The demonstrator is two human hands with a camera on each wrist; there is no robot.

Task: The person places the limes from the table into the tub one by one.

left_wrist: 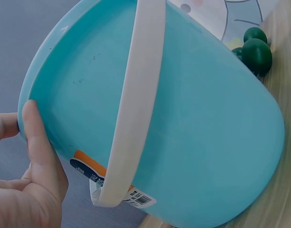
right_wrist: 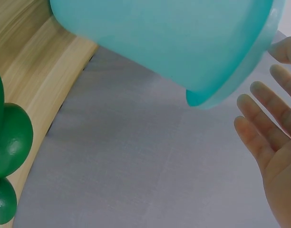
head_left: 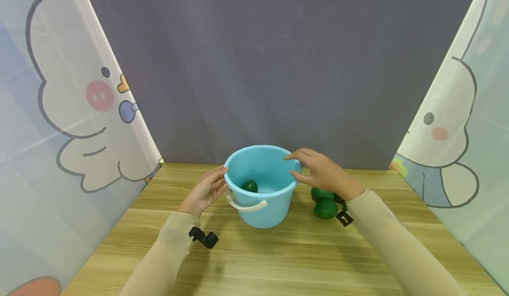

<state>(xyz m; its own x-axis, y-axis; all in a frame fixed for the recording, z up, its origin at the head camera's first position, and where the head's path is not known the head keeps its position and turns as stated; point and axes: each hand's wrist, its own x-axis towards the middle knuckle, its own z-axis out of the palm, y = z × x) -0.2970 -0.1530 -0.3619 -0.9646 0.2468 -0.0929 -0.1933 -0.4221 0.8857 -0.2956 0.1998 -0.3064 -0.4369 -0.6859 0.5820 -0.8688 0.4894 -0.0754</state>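
Observation:
A light blue bucket (head_left: 262, 212) with a white handle (head_left: 248, 207) hanging at its front stands on the wooden table. Inside, one dark green, rounded fruit (head_left: 249, 186) lies at the bottom left. My left hand (head_left: 204, 193) touches the bucket's rim from the left with extended fingers; in the left wrist view one fingertip (left_wrist: 32, 111) rests against the rim's edge. My right hand (head_left: 320, 172) is spread at the rim's right side, fingers over the opening. In the right wrist view its straight fingers (right_wrist: 274, 111) appear apart from the bucket wall, the thumb close to the rim.
Several glossy green fruits (head_left: 326, 208) lie together on the table (head_left: 254, 260) right of the bucket, partly behind my right wrist. A grey curtain (head_left: 262, 66) hangs along the table's back edge. Cartoon-printed cloths (head_left: 79, 163) stand at both sides.

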